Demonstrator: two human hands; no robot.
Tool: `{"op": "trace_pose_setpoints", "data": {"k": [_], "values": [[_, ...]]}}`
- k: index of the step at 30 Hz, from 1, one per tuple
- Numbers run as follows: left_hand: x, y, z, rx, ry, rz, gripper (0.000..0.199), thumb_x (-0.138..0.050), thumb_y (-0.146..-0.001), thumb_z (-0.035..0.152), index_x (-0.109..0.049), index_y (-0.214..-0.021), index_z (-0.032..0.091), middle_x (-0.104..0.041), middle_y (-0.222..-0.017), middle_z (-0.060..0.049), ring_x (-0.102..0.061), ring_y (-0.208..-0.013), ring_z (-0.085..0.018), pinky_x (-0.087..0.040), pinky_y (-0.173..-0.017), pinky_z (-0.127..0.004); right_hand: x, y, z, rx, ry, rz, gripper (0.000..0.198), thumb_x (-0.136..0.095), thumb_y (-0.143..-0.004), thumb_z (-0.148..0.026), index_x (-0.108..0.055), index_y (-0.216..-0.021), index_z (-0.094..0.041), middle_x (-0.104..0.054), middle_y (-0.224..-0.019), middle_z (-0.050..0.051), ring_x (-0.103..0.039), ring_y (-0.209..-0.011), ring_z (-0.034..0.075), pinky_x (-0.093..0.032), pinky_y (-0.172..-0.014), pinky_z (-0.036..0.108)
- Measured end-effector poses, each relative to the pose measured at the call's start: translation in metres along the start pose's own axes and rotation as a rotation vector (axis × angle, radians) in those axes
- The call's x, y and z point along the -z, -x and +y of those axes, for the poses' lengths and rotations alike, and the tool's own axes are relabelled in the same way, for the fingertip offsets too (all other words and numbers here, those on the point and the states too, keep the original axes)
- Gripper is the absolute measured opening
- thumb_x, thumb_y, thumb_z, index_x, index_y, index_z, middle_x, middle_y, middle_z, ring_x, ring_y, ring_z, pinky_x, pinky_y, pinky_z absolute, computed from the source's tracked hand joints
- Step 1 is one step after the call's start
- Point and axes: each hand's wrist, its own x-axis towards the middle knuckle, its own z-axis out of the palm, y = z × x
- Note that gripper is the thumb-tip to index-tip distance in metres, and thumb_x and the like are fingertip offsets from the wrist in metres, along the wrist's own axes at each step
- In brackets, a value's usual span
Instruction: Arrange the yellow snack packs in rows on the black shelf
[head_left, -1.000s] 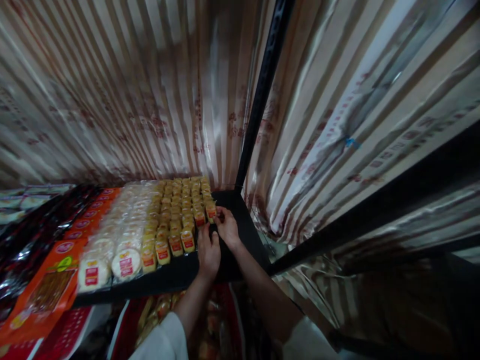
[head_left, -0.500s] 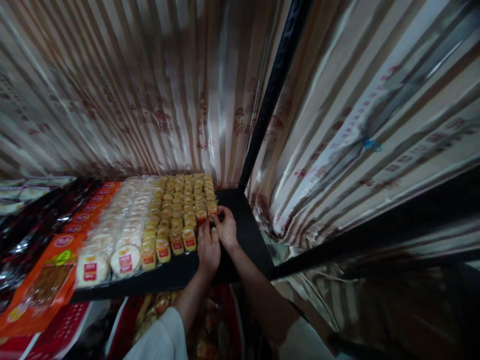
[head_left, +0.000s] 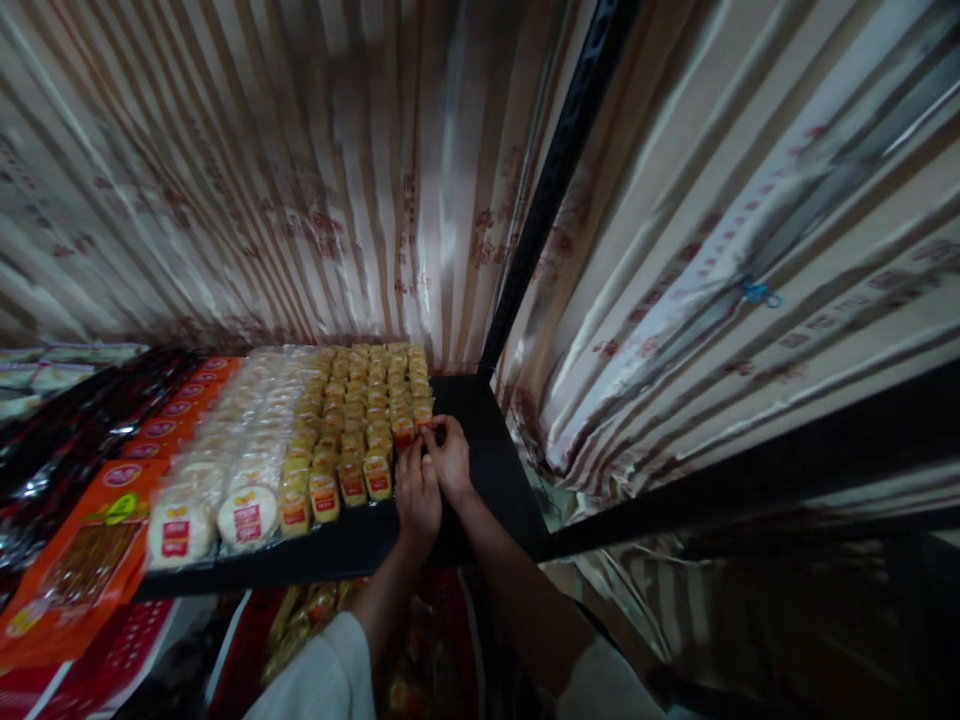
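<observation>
Rows of small yellow wrapped cakes (head_left: 351,410) with red labels stand on a black shelf (head_left: 491,470). At the front of the two rightmost rows, my left hand (head_left: 418,495) reaches up with its fingers close together, the tips against a wrapped cake (head_left: 403,431). From the right side, my right hand (head_left: 451,455) curls its fingers and thumb around the front cake (head_left: 424,414) of the outermost row. The two hands touch or nearly touch, and they partly hide the cakes they hold.
Left of the cakes are round white wrapped packs (head_left: 247,515), orange snack bags (head_left: 97,550) and dark shiny packs (head_left: 67,450). A black upright post (head_left: 544,200) rises at the shelf's back corner. Striped plastic sheeting (head_left: 360,180) hangs behind. More packaged goods (head_left: 311,610) lie below the shelf.
The view has shifted very slightly. Both hands stay at the front of the right-hand rows, with only small finger movement.
</observation>
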Motion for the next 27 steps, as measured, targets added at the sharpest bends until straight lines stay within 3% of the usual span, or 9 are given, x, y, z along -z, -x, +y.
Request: {"op": "trace_pose_setpoints", "data": {"k": [12, 16, 20, 23, 27], "values": [[0.017, 0.028, 0.008, -0.079, 0.024, 0.048, 0.034, -0.035, -0.087, 0.022, -0.06, -0.108, 0.014, -0.064, -0.11, -0.013, -0.057, -0.108, -0.021, -0.043, -0.1, -0.039, 0.017, 0.02, -0.023, 0.006, -0.005, 0.077, 0.03, -0.056, -0.077, -0.033, -0.061, -0.1, -0.015, -0.059, -0.102, 0.011, -0.06, -0.086, 0.019, -0.054, -0.075, 0.032], [0.041, 0.055, 0.004, -0.137, 0.045, -0.005, 0.029, -0.037, -0.085, 0.016, -0.06, -0.103, 0.017, -0.065, -0.104, -0.01, -0.06, -0.098, -0.018, -0.048, -0.091, -0.034, 0.025, 0.061, -0.041, 0.043, -0.069, 0.055, 0.025, -0.051, -0.083, -0.033, -0.061, -0.099, -0.017, -0.062, -0.1, 0.009, -0.062, -0.085, 0.016, -0.053, -0.071, 0.027], [0.082, 0.092, -0.013, -0.13, 0.09, -0.066, 0.026, -0.038, -0.084, 0.015, -0.061, -0.095, 0.018, -0.065, -0.095, -0.006, -0.061, -0.088, -0.015, -0.05, -0.081, -0.03, 0.036, 0.121, -0.057, 0.054, -0.14, -0.085, 0.022, -0.049, -0.086, -0.033, -0.061, -0.099, -0.019, -0.066, -0.097, 0.006, -0.065, -0.079, 0.014, -0.052, -0.07, 0.026], [0.111, 0.116, -0.039, -0.036, 0.024, -0.187, 0.023, -0.042, -0.083, 0.015, -0.063, -0.093, 0.019, -0.067, -0.092, -0.004, -0.061, -0.089, -0.017, -0.049, -0.083, -0.03, 0.039, 0.163, -0.053, 0.028, -0.071, -0.211, 0.02, -0.05, -0.086, -0.032, -0.063, -0.096, -0.021, -0.069, -0.089, 0.004, -0.066, -0.081, 0.016, -0.052, -0.077, 0.029], [0.127, 0.133, -0.082, 0.276, -0.122, -0.2, 0.024, -0.044, -0.08, 0.012, -0.065, -0.089, 0.019, -0.07, -0.092, -0.006, -0.064, -0.089, -0.02, -0.049, -0.084, -0.032, 0.025, 0.198, -0.02, -0.144, 0.127, -0.425, 0.02, -0.05, -0.083, -0.024, -0.067, -0.093, -0.021, -0.072, -0.092, 0.006, -0.066, -0.087, 0.021, -0.05, -0.081, 0.034]]}}
